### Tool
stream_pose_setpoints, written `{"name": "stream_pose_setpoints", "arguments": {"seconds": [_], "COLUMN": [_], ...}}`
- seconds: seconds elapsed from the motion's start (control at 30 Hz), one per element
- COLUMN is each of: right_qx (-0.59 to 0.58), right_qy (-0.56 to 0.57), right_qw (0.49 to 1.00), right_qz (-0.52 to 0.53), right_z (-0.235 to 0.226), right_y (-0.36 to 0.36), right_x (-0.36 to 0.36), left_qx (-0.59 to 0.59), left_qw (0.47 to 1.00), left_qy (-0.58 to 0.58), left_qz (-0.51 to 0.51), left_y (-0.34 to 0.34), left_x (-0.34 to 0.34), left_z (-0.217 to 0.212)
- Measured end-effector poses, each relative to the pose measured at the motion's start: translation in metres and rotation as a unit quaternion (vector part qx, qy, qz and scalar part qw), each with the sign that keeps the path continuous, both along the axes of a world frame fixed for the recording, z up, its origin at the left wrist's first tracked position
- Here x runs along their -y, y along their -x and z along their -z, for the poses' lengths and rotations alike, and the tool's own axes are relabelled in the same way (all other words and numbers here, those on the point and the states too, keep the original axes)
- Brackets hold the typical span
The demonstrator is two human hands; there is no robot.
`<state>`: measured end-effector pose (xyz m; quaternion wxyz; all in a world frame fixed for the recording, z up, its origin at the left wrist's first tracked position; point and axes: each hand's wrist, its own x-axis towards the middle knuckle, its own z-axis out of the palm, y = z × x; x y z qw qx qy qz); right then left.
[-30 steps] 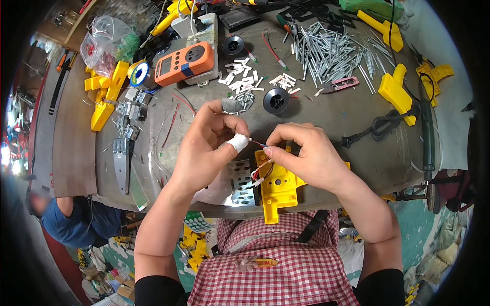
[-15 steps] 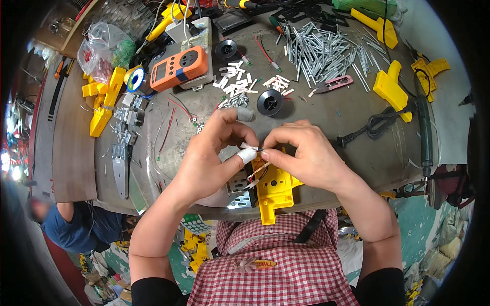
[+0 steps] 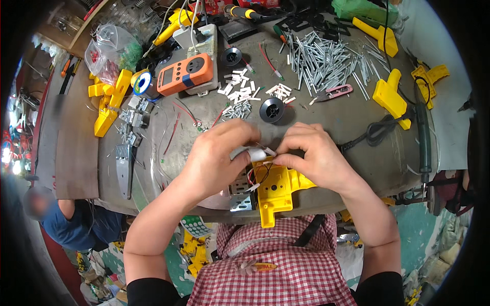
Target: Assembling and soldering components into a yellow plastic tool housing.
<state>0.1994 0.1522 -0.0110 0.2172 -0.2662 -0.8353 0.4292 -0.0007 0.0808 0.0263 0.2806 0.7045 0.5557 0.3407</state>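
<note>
Above the yellow plastic housing half point(image 3: 275, 196), my two hands meet fingertip to fingertip. My left hand point(image 3: 214, 153), with white wrapping on its thumb and index finger, is closed in a pinch at a small white sleeve point(image 3: 269, 152); its fingers are slightly blurred. My right hand point(image 3: 314, 155) pinches at the other end of the sleeve, on what looks like a thin wire mostly hidden by the fingertips. Below them, red and black wires point(image 3: 261, 176) with white ends run into the housing. A perforated metal plate point(image 3: 241, 203) lies against the housing's left side.
Loose white sleeves point(image 3: 240, 86), small screws point(image 3: 237, 109), a black spool point(image 3: 271, 109) and long metal rods point(image 3: 326, 61) lie beyond my hands. An orange meter point(image 3: 185, 75) stands back left. Yellow housings point(image 3: 392, 97), a black cord point(image 3: 378, 130) and a soldering iron point(image 3: 423, 137) are at right.
My left hand's raised index finger has come down toward the thumb. The white sleeve has moved slightly right, and my right hand has shifted a little. The view has shifted slightly.
</note>
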Motion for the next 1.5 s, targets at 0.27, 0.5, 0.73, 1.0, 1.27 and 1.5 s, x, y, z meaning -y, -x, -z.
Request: {"name": "stream_pose_setpoints", "arguments": {"seconds": [0.27, 0.5, 0.73, 1.0, 1.27, 1.5], "right_qx": [0.003, 0.007, 0.004, -0.037, -0.08, 0.093], "right_qy": [-0.16, -0.305, -0.22, -0.265, -0.106, 0.175], "right_qw": [0.987, 0.951, 0.973, 0.961, 0.978, 0.939], "right_qz": [0.033, 0.041, 0.072, 0.064, -0.159, -0.28], "right_z": [-0.018, -0.012, -0.021, -0.058, -0.085, -0.066], "right_y": [0.017, 0.026, 0.024, 0.026, 0.045, -0.01], "right_x": [0.012, 0.024, 0.024, 0.027, 0.072, 0.087], "left_qx": [-0.164, 0.196, -0.387, -0.373, -0.191, -0.366], "left_qw": [0.98, 0.945, 0.8, 0.799, 0.968, 0.916], "left_qy": [-0.106, 0.212, 0.022, 0.007, -0.161, -0.158], "left_qz": [-0.041, -0.153, -0.459, -0.471, 0.013, 0.052], "left_y": [-0.006, 0.036, 0.178, 0.214, 0.038, 0.03], "left_x": [0.009, 0.009, 0.038, 0.034, 0.114, 0.163], "left_z": [-0.004, 0.015, 0.038, 0.033, -0.055, -0.047]}}
